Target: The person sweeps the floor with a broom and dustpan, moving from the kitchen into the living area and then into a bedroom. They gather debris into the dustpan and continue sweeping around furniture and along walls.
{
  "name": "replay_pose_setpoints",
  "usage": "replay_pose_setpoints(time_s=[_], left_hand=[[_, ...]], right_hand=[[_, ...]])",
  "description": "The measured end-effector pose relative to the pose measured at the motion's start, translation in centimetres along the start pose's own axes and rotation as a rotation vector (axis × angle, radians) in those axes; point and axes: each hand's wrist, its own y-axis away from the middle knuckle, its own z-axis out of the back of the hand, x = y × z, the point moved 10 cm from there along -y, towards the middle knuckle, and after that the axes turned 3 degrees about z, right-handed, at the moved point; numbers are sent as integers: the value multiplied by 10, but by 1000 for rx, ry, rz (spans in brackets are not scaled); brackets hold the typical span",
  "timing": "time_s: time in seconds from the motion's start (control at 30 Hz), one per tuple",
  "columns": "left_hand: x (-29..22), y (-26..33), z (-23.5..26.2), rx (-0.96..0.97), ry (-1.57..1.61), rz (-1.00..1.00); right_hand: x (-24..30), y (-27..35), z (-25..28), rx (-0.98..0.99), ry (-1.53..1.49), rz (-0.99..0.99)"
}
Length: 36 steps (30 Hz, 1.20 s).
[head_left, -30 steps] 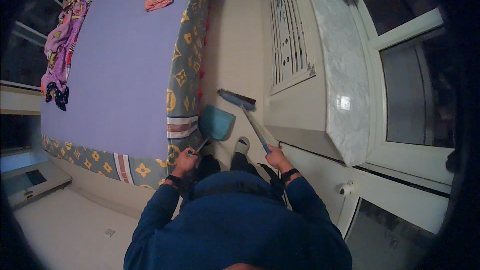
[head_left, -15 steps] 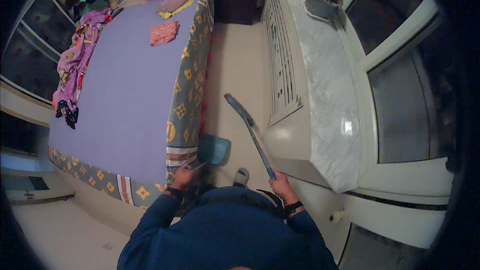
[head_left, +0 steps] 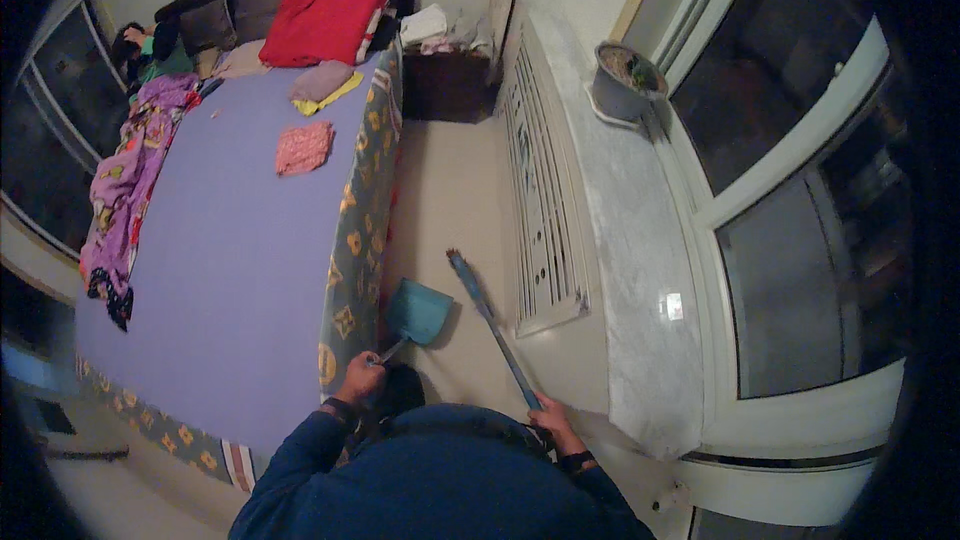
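Now left hand (head_left: 358, 377) grips teal dustpan (head_left: 418, 312) — right hand (head_left: 551, 420) grips broom (head_left: 490, 323).

A single head-worn fisheye view looks steeply down from above the person's shoulders, facing along the floor strip (head_left: 450, 200) toward the far wall. The bed (head_left: 220, 270) fills the left, the marble sill (head_left: 630, 270) the right; edges bend near the rim.

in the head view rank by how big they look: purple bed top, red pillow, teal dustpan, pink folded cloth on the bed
1. purple bed top
2. red pillow
3. teal dustpan
4. pink folded cloth

The dustpan sits nearer the camera, so its lead over the cloth is unsure.
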Motion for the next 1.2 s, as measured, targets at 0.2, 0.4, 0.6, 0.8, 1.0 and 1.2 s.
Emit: replay_pose_setpoints(time_s=[0.2,0.4,0.6,0.8,1.0,1.2], left_hand=[[-41,-106,30,119,13,-164],[-64,-168,45,256,2,40],[-95,-239,38,140,-76,-239],[-150,-277,39,79,-41,-289],[-212,-301,36,9,-117,-85],[-216,-368,11,52,184,-127]], right_hand=[[93,-20,-28,-48,-33,56],[126,-60,-43,-37,-206,92],[151,-112,-19,-56,-43,13],[227,-189,19,-31,381,182],[247,-248,46,-34,246,131],[266,-253,59,-76,5,71]])
